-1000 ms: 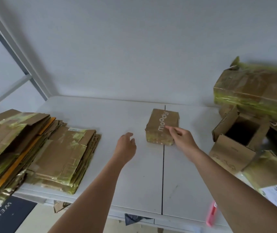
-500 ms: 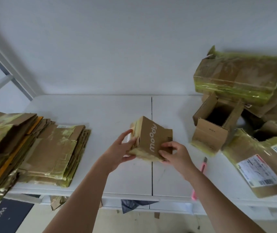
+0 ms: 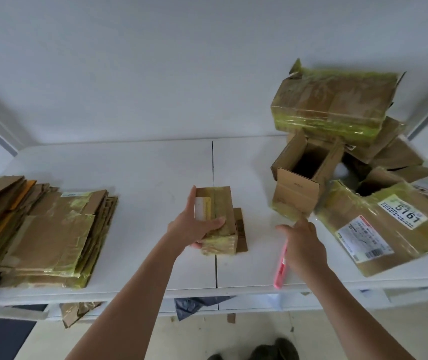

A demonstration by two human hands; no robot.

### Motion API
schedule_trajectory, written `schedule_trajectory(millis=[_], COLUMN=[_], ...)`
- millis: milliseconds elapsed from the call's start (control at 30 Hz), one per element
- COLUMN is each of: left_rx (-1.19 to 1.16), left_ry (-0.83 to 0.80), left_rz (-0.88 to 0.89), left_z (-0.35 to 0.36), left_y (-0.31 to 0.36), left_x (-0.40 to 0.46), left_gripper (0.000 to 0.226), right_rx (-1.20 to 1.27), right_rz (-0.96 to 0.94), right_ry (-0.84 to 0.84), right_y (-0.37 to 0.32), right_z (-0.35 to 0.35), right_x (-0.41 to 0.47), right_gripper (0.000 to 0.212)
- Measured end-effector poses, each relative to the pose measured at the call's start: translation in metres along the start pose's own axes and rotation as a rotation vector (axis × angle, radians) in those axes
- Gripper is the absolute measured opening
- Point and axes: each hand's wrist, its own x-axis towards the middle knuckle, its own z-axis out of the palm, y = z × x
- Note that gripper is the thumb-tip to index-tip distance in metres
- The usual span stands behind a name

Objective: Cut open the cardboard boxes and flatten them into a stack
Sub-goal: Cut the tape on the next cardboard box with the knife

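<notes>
A small taped cardboard box is held above the middle of the white table, its taped underside turned up. My left hand grips it from the left, thumb across its top. My right hand hovers open to the right of it, fingers spread, just over a pink box cutter that lies near the table's front edge. Flattened boxes form two stacks at the left.
A heap of uncut boxes fills the right end: a large taped one on top, an open box in front, and a labelled box at the front right. My shoes show below the table edge.
The small box was lifted off the table and turned over. My right hand let go of it and moved right and down toward the pink cutter; my left hand now holds it alone.
</notes>
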Motion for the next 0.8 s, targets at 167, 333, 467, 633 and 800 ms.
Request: schedule_trajectory(millis=[167, 333, 467, 633, 800], left_rx=[-0.032, -0.154, -0.268, -0.381, -0.373], left_ry=[0.022, 0.054, 0.067, 0.076, 0.107], left_rz=[-0.045, -0.091, -0.104, -0.084, -0.056], left_z=[0.002, 0.005, 0.01, 0.019, 0.026], left_y=[0.005, 0.004, -0.005, -0.01, -0.01], left_x=[-0.005, -0.019, -0.03, -0.029, -0.027], left_gripper=[0.107, 0.095, 0.083, 0.069, 0.071], right_rx=[-0.282, -0.269, 0.118, 1.084, 1.459], right_rz=[-0.197, -0.276, -0.364, -0.237, -0.204], right_ry=[-0.027, 0.063, 0.42, 0.374, 0.143], right_y=[0.013, 0.01, 0.005, -0.058, -0.114], right_z=[-0.001, -0.001, -0.008, -0.036, -0.034], right_x=[-0.005, -0.002, 0.002, 0.011, 0.019], right_gripper=[0.029, 0.012, 0.031, 0.03, 0.018])
